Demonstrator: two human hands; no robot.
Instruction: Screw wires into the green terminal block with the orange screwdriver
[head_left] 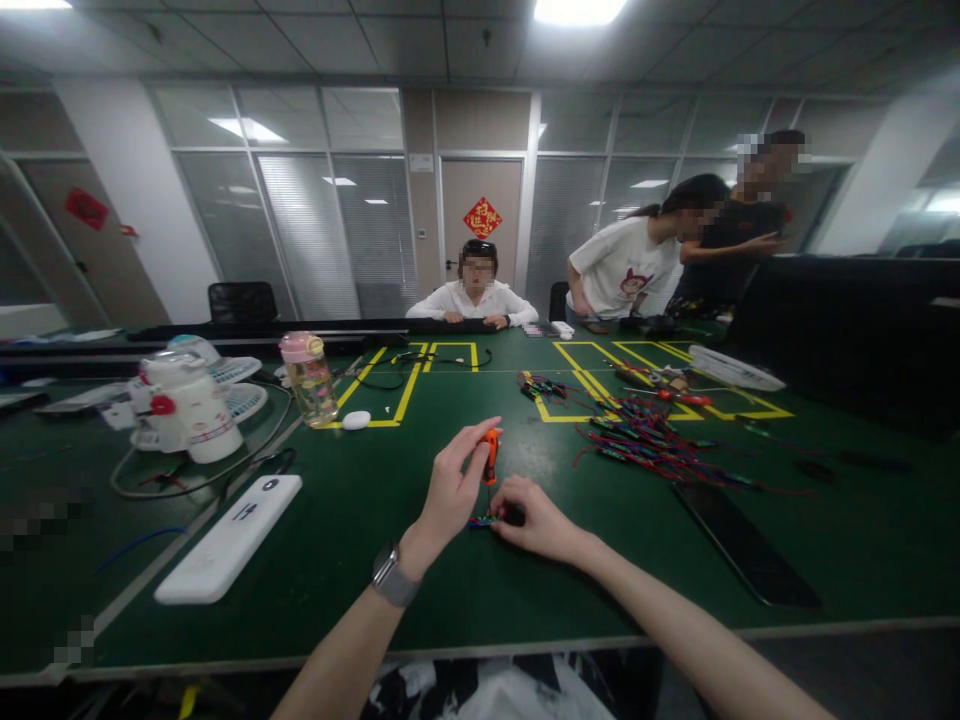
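Observation:
My left hand [459,472], a watch on its wrist, grips the orange handle of a screwdriver [491,458] held upright. The screwdriver's thin shaft points down at a small circuit board [480,522] on the green table [420,620]. Pressed against the board's right end are the closed fingers of my right hand [531,518], which hold it on the table top. Part of the board is hidden behind these fingers. Whether the tip sits in a screw is too small to tell.
A pile of wired circuit boards [652,440] lies to the right, near a black phone [746,545]. At left are a white phone-shaped device [229,540], a white jug [191,405], a bottle [309,385] and a white case [356,420]. Several people are across the table.

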